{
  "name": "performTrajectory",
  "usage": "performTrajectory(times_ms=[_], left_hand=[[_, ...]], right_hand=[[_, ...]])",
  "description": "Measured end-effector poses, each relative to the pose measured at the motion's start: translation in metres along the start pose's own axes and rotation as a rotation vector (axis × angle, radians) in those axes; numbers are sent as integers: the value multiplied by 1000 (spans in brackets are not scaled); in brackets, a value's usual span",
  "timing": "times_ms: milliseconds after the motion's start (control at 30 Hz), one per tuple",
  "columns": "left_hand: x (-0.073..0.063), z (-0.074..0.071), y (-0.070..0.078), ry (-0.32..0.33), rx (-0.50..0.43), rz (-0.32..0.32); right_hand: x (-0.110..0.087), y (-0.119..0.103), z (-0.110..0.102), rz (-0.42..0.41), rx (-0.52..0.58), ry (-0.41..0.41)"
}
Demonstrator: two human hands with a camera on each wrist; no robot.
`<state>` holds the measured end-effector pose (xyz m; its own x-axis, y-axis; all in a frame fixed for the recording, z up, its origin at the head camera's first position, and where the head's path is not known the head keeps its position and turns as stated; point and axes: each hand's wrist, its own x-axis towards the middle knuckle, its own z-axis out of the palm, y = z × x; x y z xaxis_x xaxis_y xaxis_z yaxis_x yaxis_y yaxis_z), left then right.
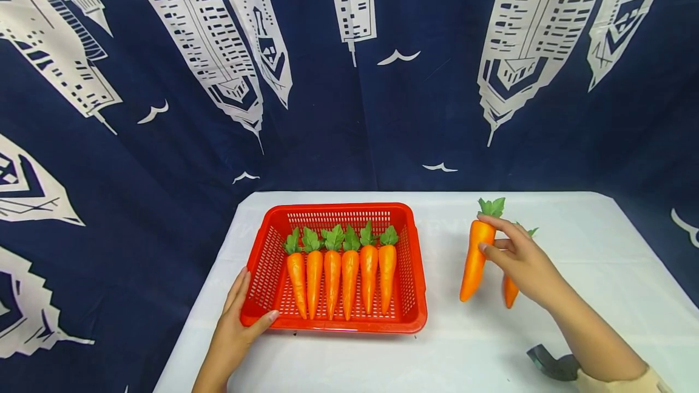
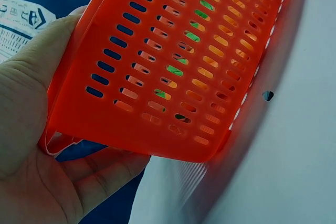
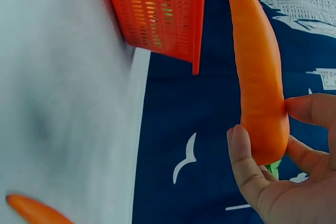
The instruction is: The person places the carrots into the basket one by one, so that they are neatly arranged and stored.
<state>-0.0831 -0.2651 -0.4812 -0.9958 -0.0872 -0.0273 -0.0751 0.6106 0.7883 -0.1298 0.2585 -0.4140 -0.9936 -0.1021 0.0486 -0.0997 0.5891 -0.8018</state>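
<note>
My left hand (image 1: 232, 329) grips the near left corner of a red plastic basket (image 1: 349, 327), its thumb over the front rim and its fingers along the left side. Several orange carrots (image 1: 332, 284) lie side by side in the basket, green leaves pointing to the far side. Right of the basket, my right hand (image 1: 526, 262) pinches another carrot (image 1: 474, 265) near its leafy end, tip pointing down toward me. The right wrist view shows this carrot (image 3: 260, 72) between thumb and fingers. A further carrot (image 1: 510, 293) lies on the table, partly hidden behind the right hand.
The basket and the loose carrot sit on a white table (image 1: 338, 362). A navy cloth (image 1: 371, 132) with white buildings and birds hangs behind it. A dark curved strap piece (image 1: 551, 364) shows at the right wrist, above a light sleeve (image 1: 622, 381).
</note>
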Motion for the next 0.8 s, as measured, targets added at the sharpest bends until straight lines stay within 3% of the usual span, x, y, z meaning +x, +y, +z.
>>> performTrajectory(times_ms=[800], left_hand=[[-1,1,-1,7,8,9]], right_hand=[[38,-45,38,-75,142,-14]])
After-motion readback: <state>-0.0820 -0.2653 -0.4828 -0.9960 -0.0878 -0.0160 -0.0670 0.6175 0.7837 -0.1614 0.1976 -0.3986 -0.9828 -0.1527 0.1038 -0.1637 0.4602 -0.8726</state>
